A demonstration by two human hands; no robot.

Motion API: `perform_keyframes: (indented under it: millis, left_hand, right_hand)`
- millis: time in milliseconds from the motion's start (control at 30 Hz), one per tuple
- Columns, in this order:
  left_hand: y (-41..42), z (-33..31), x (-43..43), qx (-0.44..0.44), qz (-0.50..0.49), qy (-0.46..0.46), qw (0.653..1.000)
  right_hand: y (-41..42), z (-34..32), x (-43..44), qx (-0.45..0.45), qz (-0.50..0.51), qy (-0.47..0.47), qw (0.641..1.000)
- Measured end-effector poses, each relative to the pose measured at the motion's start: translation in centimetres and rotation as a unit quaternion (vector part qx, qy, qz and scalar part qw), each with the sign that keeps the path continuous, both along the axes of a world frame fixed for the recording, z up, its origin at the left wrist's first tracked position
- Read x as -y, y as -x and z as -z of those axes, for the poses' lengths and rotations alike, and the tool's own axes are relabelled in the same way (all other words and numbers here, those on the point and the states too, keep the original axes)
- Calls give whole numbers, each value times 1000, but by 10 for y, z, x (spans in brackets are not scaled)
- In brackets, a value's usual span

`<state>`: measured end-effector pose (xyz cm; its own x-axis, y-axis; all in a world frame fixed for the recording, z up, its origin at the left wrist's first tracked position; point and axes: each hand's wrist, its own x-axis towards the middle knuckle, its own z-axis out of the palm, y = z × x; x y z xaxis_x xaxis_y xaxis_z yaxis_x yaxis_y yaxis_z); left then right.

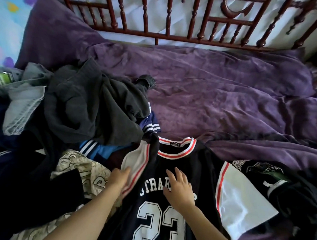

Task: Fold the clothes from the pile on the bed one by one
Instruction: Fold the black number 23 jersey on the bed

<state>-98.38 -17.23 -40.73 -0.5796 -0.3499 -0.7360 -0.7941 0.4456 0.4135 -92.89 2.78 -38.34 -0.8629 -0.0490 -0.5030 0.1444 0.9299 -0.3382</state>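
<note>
At the left the pile (92,107) of clothes heaps up on the bed. Just beside it, our left hand (120,178) lies flat on a white sleeve (137,159), fingers straight, gripping nothing. The black jersey (202,170) numbered 23 is spread face up on the purple bedcover (228,96), under both our hands. Our right hand (179,189) presses its chest lettering (150,188), fingers spread open.

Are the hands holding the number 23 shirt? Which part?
Nothing is gripped. The left hand lies flat on the white sleeve of the black number-23 jersey, and the right hand presses flat on its chest lettering.
</note>
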Motion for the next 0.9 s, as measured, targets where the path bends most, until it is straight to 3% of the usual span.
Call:
perform_keyframes:
  millis: [67, 167, 300, 467, 567, 667, 800, 900]
  left_hand:
    - [2, 0, -3, 35, -49, -63, 996]
    - [2, 3, -7, 56, -11, -61, 997]
    - [2, 4, -9, 0, 45, -47, 998]
    - [-4, 5, -13, -27, 42, -17, 999]
    - [-3, 11, -12, -21, -15, -40, 999]
    - [1, 16, -11, -14, -135, -84, 987]
    - [3, 20, -14, 9, -196, -53, 979]
    - [9, 25, -14, 11, -266, -115, 957]
  right_hand:
    - [6, -1, 11, -5, 7, 11, 1000]
    - [9, -4, 25, -8, 20, 26, 999]
    - [6, -3, 35, 19, 63, 57, 996]
    - [-7, 4, 34, 78, 114, 80, 987]
    - [-14, 7, 34, 87, 121, 86, 985]
    - [-16, 11, 33, 87, 127, 85, 984]
    - [-17, 18, 31, 85, 149, 94, 981]
    - [-19, 20, 30, 83, 159, 95, 979]
